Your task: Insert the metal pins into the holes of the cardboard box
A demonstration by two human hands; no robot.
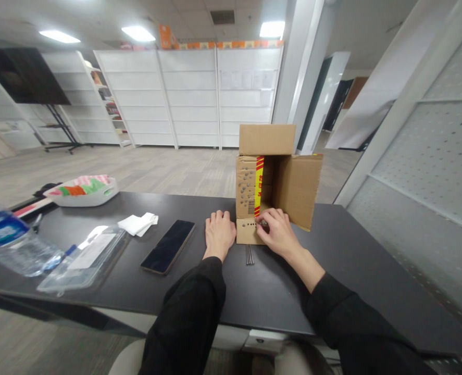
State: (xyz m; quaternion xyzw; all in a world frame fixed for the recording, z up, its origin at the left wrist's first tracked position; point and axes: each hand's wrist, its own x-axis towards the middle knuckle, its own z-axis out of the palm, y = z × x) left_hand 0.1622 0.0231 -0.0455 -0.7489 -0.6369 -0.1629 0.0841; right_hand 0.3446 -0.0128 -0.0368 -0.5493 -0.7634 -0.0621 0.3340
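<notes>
An open cardboard box (245, 195) stands on the dark table in front of me, its flaps spread up, right and toward me. Grey round heads dot its left panel, and a row of small dark holes runs along the lower flap (250, 237). My right hand (278, 232) is at this flap's right end, thumb and fingers pinched together; a small dark thing shows between them, too hidden to name. Flat on the table, my left hand (220, 233) rests against the box's left side with nothing visible in it. Several thin metal nails (249, 255) lie just before the flap.
Left of my hand lie a phone (168, 246), white tissues (138, 224) and a clear plastic case (86, 258). Further left are a water bottle (15, 242) on its side and a white tray (83, 198) with colourful contents. A perforated panel (429, 182) stands at right.
</notes>
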